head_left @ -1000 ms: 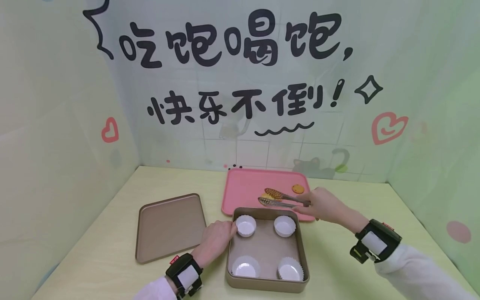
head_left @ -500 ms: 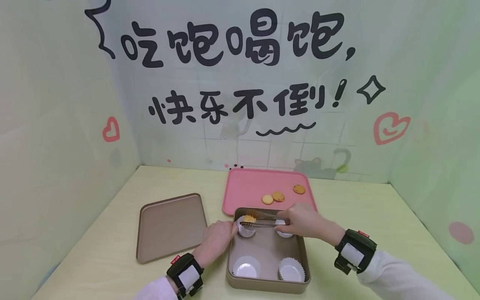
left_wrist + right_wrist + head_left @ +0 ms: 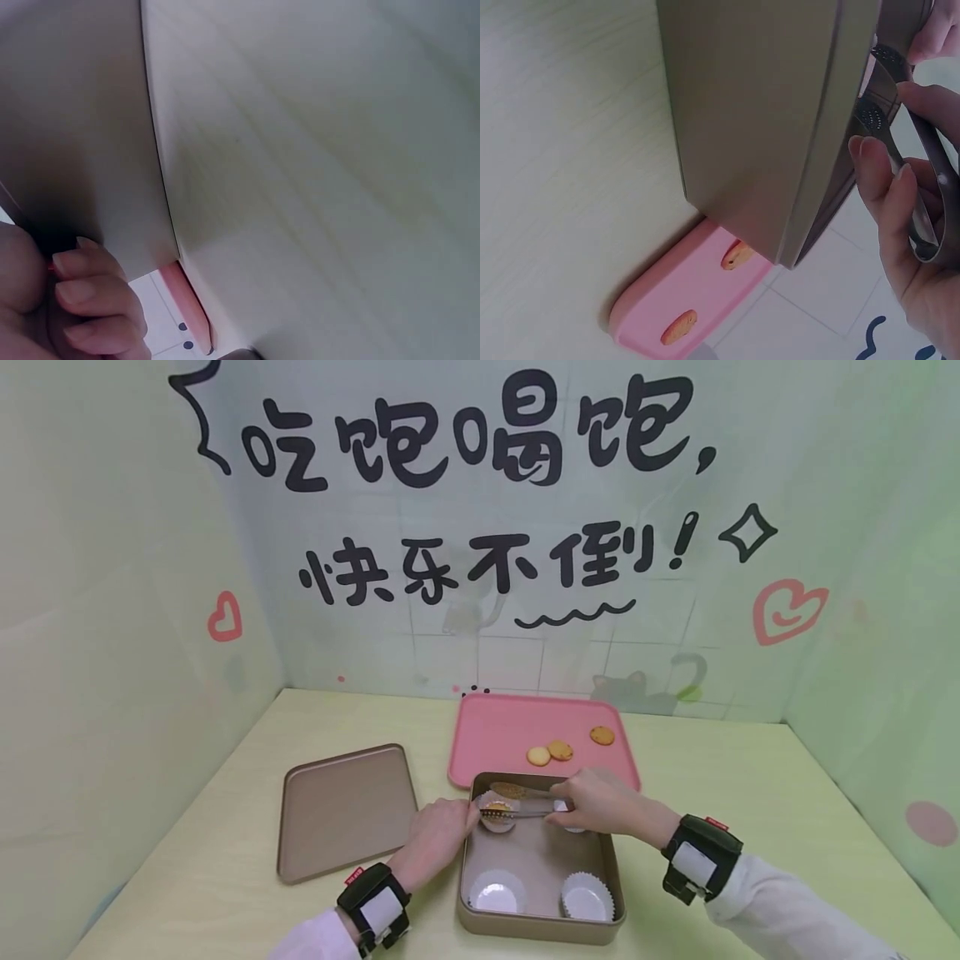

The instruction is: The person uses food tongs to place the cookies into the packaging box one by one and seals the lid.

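Observation:
My left hand [image 3: 437, 839] grips the left rim of a deep brown square baking tin [image 3: 540, 928], near its far corner. With my right hand [image 3: 600, 803] I hold metal tongs [image 3: 534, 815] by their arms, slightly spread. Their perforated tips lie over the far-left white paper baking cup [image 3: 499, 828], where a golden cookie [image 3: 497, 807] shows between them. In the right wrist view the tongs [image 3: 932, 150] run from my fingers [image 3: 874, 169] into the tin [image 3: 742, 112]. More white cups stand at the near left [image 3: 497, 891] and near right [image 3: 587, 897]; a far-right one is mostly behind my right hand.
Behind the tin lies a pink tray [image 3: 495, 727] with three cookies; one cookie [image 3: 602, 735] sits apart at the right. A flat brown lid or tray [image 3: 348, 814] lies left of the tin. A printed cloth wall [image 3: 420, 652] closes off the table's back.
My right hand has brought the tongs from the pink tray left and nearer, over the far-left cup, with a cookie. The cookie now sits lower there and the tips have spread. The left hand stays.

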The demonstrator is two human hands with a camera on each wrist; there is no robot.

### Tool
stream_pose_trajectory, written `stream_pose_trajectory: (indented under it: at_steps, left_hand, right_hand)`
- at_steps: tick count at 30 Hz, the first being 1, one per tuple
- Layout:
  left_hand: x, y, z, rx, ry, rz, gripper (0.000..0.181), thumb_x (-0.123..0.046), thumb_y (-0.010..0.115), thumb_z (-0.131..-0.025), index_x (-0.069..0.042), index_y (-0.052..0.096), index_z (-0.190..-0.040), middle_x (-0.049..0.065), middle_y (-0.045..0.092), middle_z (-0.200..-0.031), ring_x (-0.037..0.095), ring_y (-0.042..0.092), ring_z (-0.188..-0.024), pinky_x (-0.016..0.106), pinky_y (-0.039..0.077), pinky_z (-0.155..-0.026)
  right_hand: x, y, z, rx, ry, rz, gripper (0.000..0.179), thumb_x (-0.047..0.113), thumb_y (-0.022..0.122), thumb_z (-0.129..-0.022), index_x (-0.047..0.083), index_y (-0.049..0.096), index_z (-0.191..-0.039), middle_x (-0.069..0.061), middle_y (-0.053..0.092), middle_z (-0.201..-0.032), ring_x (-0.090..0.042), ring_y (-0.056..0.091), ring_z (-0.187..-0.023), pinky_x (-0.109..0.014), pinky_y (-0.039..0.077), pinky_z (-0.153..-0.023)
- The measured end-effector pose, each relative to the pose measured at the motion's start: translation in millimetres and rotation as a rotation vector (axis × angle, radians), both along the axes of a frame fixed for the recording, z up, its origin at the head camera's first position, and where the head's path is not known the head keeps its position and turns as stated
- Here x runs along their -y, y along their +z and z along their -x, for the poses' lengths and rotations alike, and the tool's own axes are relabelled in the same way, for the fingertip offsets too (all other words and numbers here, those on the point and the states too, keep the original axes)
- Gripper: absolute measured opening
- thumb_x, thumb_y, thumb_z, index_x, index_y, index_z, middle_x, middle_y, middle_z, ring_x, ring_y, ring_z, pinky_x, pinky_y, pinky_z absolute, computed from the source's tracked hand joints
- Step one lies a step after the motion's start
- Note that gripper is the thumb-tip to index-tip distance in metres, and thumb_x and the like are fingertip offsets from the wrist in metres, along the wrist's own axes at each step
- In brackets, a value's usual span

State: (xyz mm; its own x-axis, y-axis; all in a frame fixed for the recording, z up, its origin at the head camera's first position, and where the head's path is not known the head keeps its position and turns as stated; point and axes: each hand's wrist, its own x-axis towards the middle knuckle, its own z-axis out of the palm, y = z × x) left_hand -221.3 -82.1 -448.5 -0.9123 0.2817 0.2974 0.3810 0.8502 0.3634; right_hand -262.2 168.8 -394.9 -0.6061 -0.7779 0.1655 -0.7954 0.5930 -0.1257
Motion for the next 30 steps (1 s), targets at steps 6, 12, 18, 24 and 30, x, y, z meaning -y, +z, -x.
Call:
stream_pose_trajectory:
  at_steps: [6,12,18,24,30]
  left_hand:
    - [-1.5,0.1,-0.2,0.003,-0.007,-0.003,0.043,-0.017,0.048,-0.1,-0.015,0.036,-0.059,-0.005,0.029,-0.052,0.012,0.036,-0.047,0.028,0.032,-0.039]
    - [-1.3,1.6,-2.5,0.0,-0.008,0.016,0.043,-0.016,0.049,-0.1,-0.014,0.036,-0.059,-0.004,0.03,-0.052,0.012,0.035,-0.047,0.027,0.032,-0.04]
    - [-0.4,2.3,-2.2,-0.009,0.003,0.0,0.043,-0.017,0.049,-0.099,-0.014,0.035,-0.059,-0.005,0.027,-0.052,0.012,0.035,-0.047,0.028,0.029,-0.04]
    - [-0.6,2.3,-2.0,0.006,0.017,-0.004,0.044,-0.019,0.048,-0.1,-0.015,0.035,-0.059,-0.005,0.028,-0.052,0.013,0.036,-0.048,0.028,0.03,-0.04]
    - [-0.8,1.9,-3.1,-0.016,0.004,0.003,0.044,-0.017,0.049,-0.1,-0.014,0.036,-0.058,-0.004,0.029,-0.052,0.014,0.036,-0.047,0.03,0.033,-0.04]
  right_hand:
    - [-12.5,16.1,-5.5,0.02,-0.005,0.02,0.029,0.027,0.076,-0.083,0.017,0.053,-0.069,0.014,0.038,-0.055,0.001,0.033,-0.05,-0.018,0.028,-0.047]
    - [-46.0,42.1,-11.6,-0.036,-0.04,0.05,0.02,0.031,0.078,-0.081,0.016,0.065,-0.08,0.018,0.05,-0.062,0.003,0.04,-0.052,-0.02,0.033,-0.048]
    - [-77.7,60.6,-0.4,0.038,-0.217,0.057,0.046,0.029,0.075,-0.084,0.004,0.067,-0.121,0.016,0.054,-0.062,0.002,0.043,-0.043,-0.023,0.038,-0.047]
    - [-98.0,45.0,26.2,0.127,-0.356,0.045,0.046,0.032,0.073,-0.086,0.001,0.067,-0.12,0.009,0.058,-0.064,-0.006,0.045,-0.038,-0.027,0.038,-0.046]
    - [-102.1,22.8,49.9,0.257,-0.408,0.037,0.033,0.032,0.072,-0.087,0.005,0.073,-0.106,0.004,0.06,-0.063,-0.01,0.048,-0.04,-0.029,0.041,-0.044]
